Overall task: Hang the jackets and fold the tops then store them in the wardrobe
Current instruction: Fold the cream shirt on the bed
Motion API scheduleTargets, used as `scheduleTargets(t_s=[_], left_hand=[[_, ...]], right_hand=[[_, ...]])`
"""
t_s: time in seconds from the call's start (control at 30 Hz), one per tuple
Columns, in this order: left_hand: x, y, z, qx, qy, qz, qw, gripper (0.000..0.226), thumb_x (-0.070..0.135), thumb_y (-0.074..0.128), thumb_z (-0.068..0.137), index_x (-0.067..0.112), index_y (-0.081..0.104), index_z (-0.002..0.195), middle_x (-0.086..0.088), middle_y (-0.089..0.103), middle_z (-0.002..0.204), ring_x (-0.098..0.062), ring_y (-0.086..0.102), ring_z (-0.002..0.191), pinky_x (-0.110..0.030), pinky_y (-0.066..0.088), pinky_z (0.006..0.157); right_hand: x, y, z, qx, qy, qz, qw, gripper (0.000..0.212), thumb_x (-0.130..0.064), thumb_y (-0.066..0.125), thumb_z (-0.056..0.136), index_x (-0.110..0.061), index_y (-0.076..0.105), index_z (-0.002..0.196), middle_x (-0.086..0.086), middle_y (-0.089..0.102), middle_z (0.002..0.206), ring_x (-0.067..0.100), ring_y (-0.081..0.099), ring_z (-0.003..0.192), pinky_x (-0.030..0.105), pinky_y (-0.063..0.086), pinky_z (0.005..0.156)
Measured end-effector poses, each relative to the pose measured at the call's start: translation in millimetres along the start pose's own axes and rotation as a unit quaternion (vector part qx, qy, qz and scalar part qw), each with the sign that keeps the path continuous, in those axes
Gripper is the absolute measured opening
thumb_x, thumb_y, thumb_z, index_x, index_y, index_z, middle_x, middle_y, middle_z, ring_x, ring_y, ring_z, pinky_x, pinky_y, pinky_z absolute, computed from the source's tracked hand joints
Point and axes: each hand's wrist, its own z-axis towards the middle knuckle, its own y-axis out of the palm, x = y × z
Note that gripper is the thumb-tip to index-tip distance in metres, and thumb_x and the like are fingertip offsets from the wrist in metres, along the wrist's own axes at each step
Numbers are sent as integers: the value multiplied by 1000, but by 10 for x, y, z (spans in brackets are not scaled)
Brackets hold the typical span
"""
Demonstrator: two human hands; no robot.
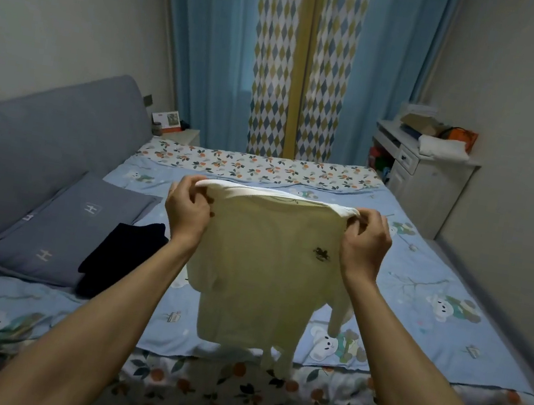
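While both arms reach out over a bed (440,263), a person holds a pale cream top (265,271) up in the air by its upper edge. The left hand (188,208) pinches the garment's left corner, fingers curled over the white trim, and the right hand (365,239) grips the opposite corner the same way, so the fabric is stretched flat between them. A small dark emblem (321,254) shows on the cloth near the right hand. The lower part of the top hangs loose above the blue cartoon-bear quilt (415,311), with one sleeve dangling at the right and the hem reaching down near the foot of the bed. To the left of the top, a dark folded garment (122,257) lies on the quilt against a grey pillow (65,224), which rests before a grey padded headboard (43,134). Blue curtains (207,37) with a diamond-patterned centre panel hang at the far wall. A white table (428,178) on the right carries a cluttered pile of items.
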Motion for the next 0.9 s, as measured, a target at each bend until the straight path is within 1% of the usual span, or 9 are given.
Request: scheduleTargets(t_s=[0.13,0.27,0.37,0.47,0.57,0.7,0.77,0.83,0.9], left_hand=[[72,-91,-93,-28,-64,-9,998,11,18,51,100,22,60,94,-6,65,98,-22,69,81,-41,62,59],[71,-154,-225,-39,-57,11,998,11,21,50,100,15,58,94,-7,66,93,-21,68,78,-36,59,55],[-56,-262,-345,-20,-35,26,999,14,22,53,99,15,59,88,-6,66,84,-26,66,77,-42,59,64],[-121,-371,-482,33,26,9,999,13,19,54,99,15,65,93,-8,67,92,-23,62,84,-31,54,69],[-75,-437,-528,54,30,4,998,19,23,56,100,11,71,98,-9,66,97,-18,60,83,-16,46,66],[26,-511,-462,61,-9,-64,996,17,33,58,99,23,71,97,0,68,95,-20,65,84,-31,57,71],[31,-563,-432,20,-21,-43,999,24,37,57,98,19,68,86,1,68,82,-21,64,77,-31,54,63],[-80,-622,-378,-76,-24,81,994,34,36,59,96,8,65,78,-6,64,73,-27,61,73,-30,44,57],[-272,-709,-343,-180,-55,180,965,33,37,67,88,4,64,82,-11,64,78,-30,62,79,-32,45,58]], right_hand=[[14,-119,-91,2,101,23,995,9,-14,51,99,-12,55,91,9,60,91,23,57,83,33,49,64],[-49,-211,-258,0,115,6,993,9,-14,52,97,-9,51,90,9,52,95,19,47,80,29,38,62],[-10,-285,-413,-7,103,-30,994,6,-11,56,92,-7,52,89,10,50,96,20,45,78,34,38,66],[-13,-321,-529,47,41,-18,998,13,-15,62,91,-7,52,90,9,47,98,22,48,79,38,46,70],[-97,-307,-571,59,40,-8,997,23,-22,66,91,-4,52,95,12,47,103,22,49,83,35,46,72],[-229,-267,-591,71,29,-11,997,29,-30,67,91,-6,52,96,11,45,105,25,51,87,34,47,72],[-269,-231,-607,55,44,-32,997,25,-29,66,90,-10,50,93,6,43,101,27,52,87,37,48,72],[-237,-208,-677,9,86,-68,994,22,-28,64,91,-14,48,89,4,43,98,27,51,87,37,44,71],[-113,-223,-804,-44,118,-122,984,21,-28,63,92,-15,47,85,7,50,96,25,47,83,33,36,69]])
